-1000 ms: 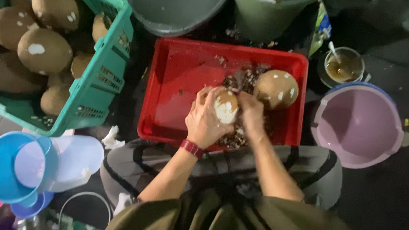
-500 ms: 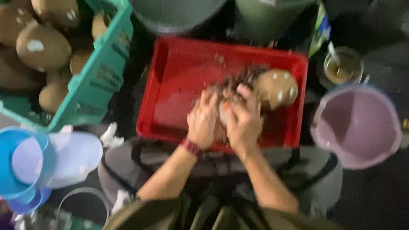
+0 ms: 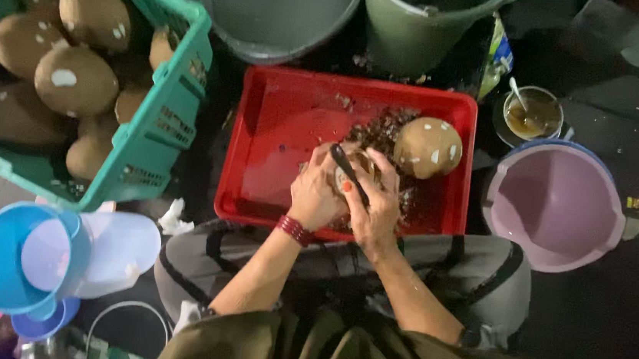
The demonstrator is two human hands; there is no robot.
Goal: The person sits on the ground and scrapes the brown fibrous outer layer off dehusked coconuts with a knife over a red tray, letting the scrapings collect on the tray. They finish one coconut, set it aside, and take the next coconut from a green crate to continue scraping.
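**A:** So what's in each hand here? The left hand (image 3: 316,195) is wrapped around a brown husked coconut (image 3: 344,175), holding it low over the near middle of the red tray (image 3: 277,130). The right hand (image 3: 375,207) is closed on a dark-handled tool (image 3: 349,173) laid across the top of the nut. Can't tell if it's a knife or a scraper, as the blade end is hidden.

**B:** Yep, both hands are full. A second coconut (image 3: 428,147) sits at the tray's far right, next to a heap of dark husk scraps (image 3: 382,128).

**A:** How would that nut handle, you reckon?

**B:** I'd guess hard, rigid and fairly heavy. It's round, so it'll want to roll, and the fibrous surface should give decent grip. Cupping it from the side with the palm, fingers kept clear of the tool's path, looks like the sane hold.

**A:** The rest: a green crate (image 3: 162,123) of more coconuts on the left, a grey basin (image 3: 272,14) up top, a pink bucket (image 3: 556,204) on the right, and a small cup with a spoon (image 3: 532,113) behind it.
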